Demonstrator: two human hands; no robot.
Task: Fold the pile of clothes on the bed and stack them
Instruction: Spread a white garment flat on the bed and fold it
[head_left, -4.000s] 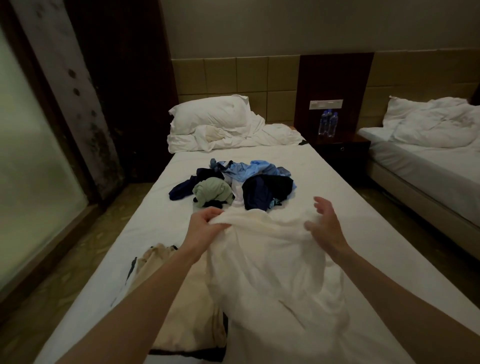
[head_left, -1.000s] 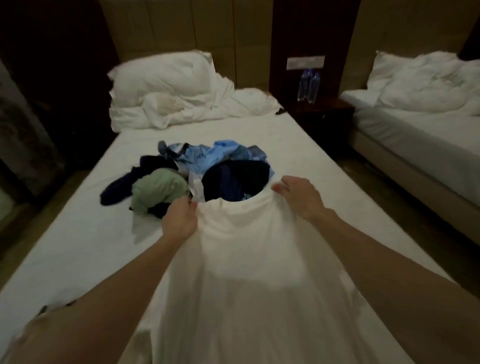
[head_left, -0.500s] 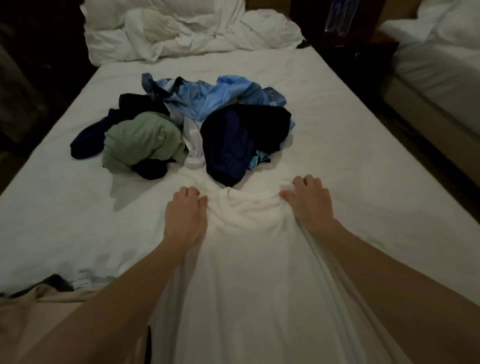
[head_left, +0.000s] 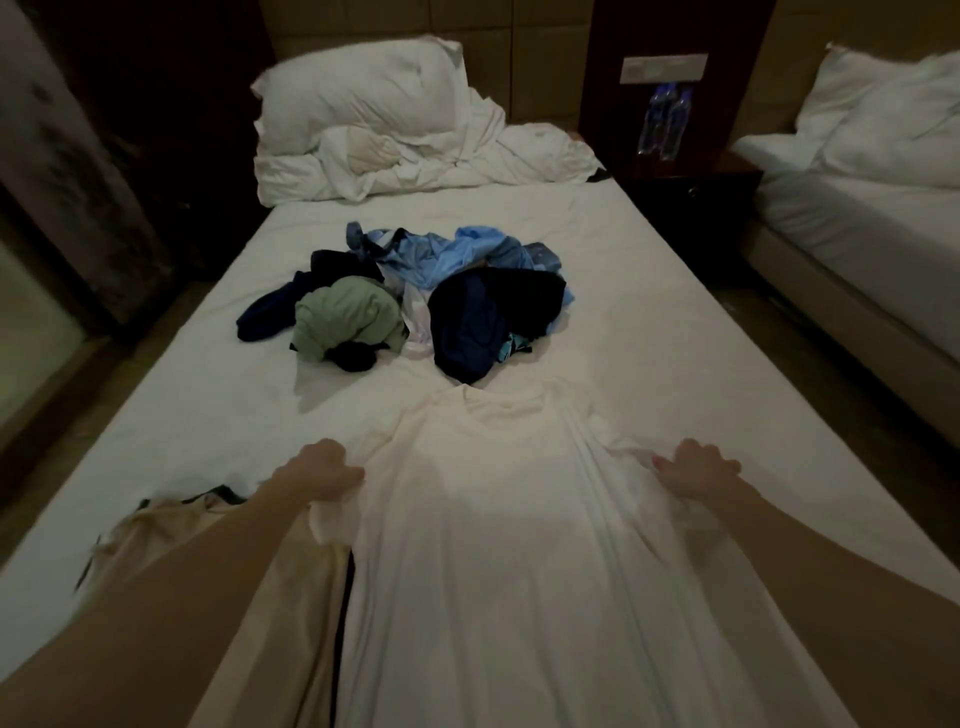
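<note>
A white T-shirt (head_left: 498, 545) lies spread flat on the bed (head_left: 649, 322), filling the lower middle of the view, its round neckline pointing toward 12 o'clock and its hem running out of the picture at 6 o'clock. The left hand (head_left: 324, 470), at about 8 o'clock from the shirt's chest, has its fingers curled round a bunch of the left sleeve fabric. The right hand (head_left: 696, 467), at about 3 o'clock from the chest, grips the crumpled right sleeve in the same way, fingers bent over the cloth (the fingertips are mostly buried in the folds).

Just beyond the neckline, at 12 o'clock, sits the pile of unfolded clothes (head_left: 415, 306): a sage-green garment (head_left: 348, 317) on its left, a light blue shirt (head_left: 452, 254) at the back, and a dark navy garment (head_left: 488, 322) on the right whose lower edge nearly touches the collar. At 7 o'clock, partly under the left forearm, a beige garment (head_left: 156, 535) lies flat with a dark edge showing beside it.

At the head of the bed a white pillow (head_left: 363, 88) rests on a rumpled white duvet (head_left: 457, 156). At 1 o'clock two water bottles (head_left: 667, 122) stand on a dark nightstand (head_left: 691, 192), and a second bed (head_left: 857, 218) lies at 2 o'clock.
</note>
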